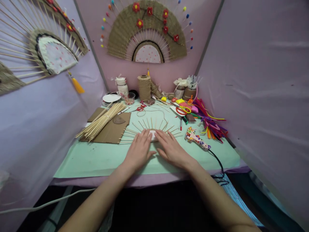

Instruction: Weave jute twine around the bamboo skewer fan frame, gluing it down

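A small half-round white piece [153, 135] lies on the table in front of me, with thin wooden sticks [129, 135] fanning out from it to the left, back and right. My left hand [141, 146] rests flat over its left part, fingers stretched out. Over the right part lies my right hand [171, 146], its fingers also straight and its thumb pointing toward the other thumb. Both hands cover much of the piece, so only its middle shows between the fingertips. Neither hand is wrapped around anything.
Left of me a bundle of sticks [105, 120] lies on brown cardboard [124, 124]. A glue gun [196, 139] with a black cord is on the right, near pipe cleaners [211, 124] and scissors [183, 110]. A twine spool [144, 88] stands behind. A finished fan [147, 32] hangs on the back wall.
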